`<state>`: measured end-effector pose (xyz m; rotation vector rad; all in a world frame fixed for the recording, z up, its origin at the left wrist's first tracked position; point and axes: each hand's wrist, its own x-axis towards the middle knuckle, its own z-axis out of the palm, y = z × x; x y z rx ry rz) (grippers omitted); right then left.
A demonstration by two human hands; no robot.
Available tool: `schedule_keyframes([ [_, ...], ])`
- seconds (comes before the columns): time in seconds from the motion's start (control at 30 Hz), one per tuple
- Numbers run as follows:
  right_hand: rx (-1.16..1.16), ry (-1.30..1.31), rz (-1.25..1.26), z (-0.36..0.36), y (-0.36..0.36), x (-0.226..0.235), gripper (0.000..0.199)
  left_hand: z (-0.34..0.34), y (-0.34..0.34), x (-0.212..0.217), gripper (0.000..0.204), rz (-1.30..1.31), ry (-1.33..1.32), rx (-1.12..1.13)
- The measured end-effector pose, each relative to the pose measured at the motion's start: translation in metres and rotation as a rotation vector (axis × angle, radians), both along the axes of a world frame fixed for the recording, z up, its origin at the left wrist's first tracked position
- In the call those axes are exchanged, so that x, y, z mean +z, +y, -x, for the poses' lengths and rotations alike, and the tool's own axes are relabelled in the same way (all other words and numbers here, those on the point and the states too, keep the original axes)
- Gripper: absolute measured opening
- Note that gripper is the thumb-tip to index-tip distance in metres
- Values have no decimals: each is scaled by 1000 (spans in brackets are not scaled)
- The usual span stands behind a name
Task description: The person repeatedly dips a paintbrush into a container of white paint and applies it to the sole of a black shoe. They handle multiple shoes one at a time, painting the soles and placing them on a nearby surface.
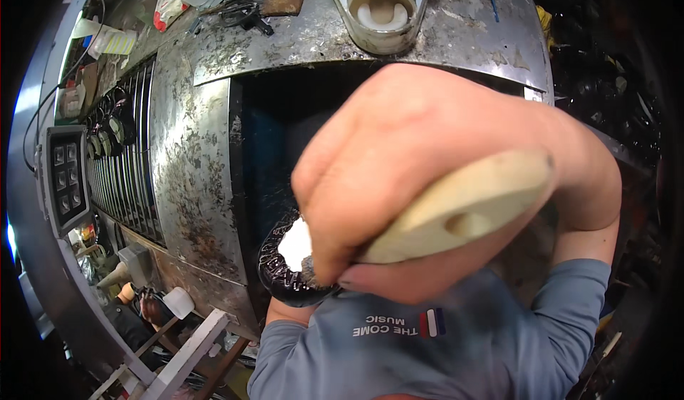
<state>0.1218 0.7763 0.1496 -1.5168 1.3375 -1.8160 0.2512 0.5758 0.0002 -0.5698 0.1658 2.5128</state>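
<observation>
My right hand [399,165] fills the middle of the view, closed around the pale wooden handle [427,229] of a brush. The handle is flat and oval with a hole through it, and it points up to the right. A bit of dark bristle shows below my fingers, against a black, rounded, shoe-like piece [281,275]. That piece has a wrinkled, glossy rim and a bright white patch in its middle. My left forearm [286,313] runs in behind the black piece; my left hand is hidden there, fingers out of sight.
Ahead is a stained metal bench [313,43] with a dark opening below its edge. A glass jar [376,11] of cloudy liquid and scissors [246,4] stand on it. At left are a metal rack [125,179] with black pieces and a lamp panel [65,179].
</observation>
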Motion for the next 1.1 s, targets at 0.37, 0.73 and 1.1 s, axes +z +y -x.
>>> schedule_keyframes([
  [0.37, 136, -178, -107, 12, -15, -16, 11, -1, 5, -9, 98, 2, -25, -55],
  [0.73, -3, 57, -319, 28, 10, -20, 9, 0, 2, -12, 105, -17, 7, -69],
  [1.1, -404, 41, -54, 37, 52, -15, 28, 14, -125, 73, 99, 643, 371, -107],
])
